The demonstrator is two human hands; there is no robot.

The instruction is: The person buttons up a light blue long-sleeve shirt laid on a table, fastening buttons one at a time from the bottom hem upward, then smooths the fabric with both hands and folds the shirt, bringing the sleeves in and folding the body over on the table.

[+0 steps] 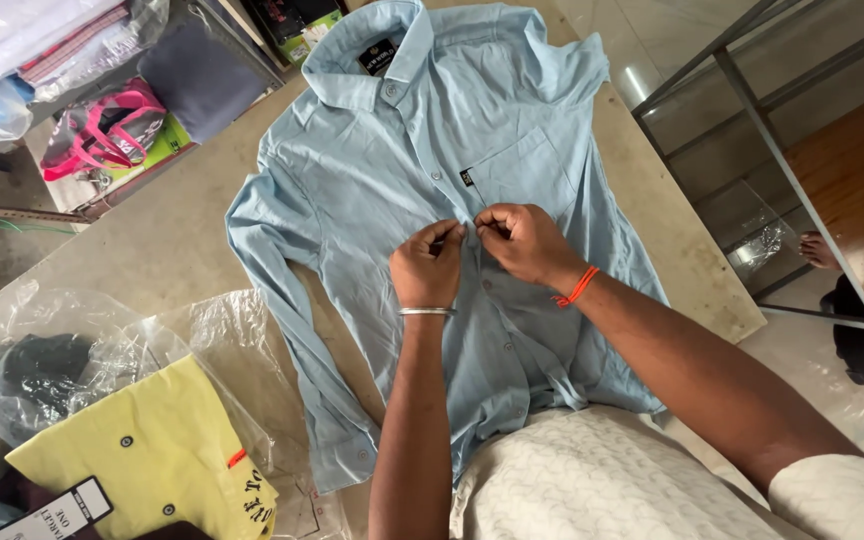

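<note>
In the head view, the left hand (428, 265) and right hand (522, 240) are both pinching shut on the placket of the light blue shirt (392, 150), which is lying flat on the desk (152, 250) beneath them, keeping the front edges aligned, while a yellow shirt (152, 450) is resting left of the left hand.

a beige stone surface (152, 240) fills the middle of the view. at its lower left, a folded yellow shirt (157, 455) with dark buttons lies on crinkled clear plastic wrap (72, 340), a black-and-white card tag (57, 512) beside it and a dark garment (37, 375) bagged in the plastic behind. at upper left, shelves hold stacked packed clothes (42, 40), a pink and black bag (102, 130) and a folded grey cloth (202, 75). to the right, a grey metal frame (752, 110) stands over a pale tiled floor (642, 40).
</note>
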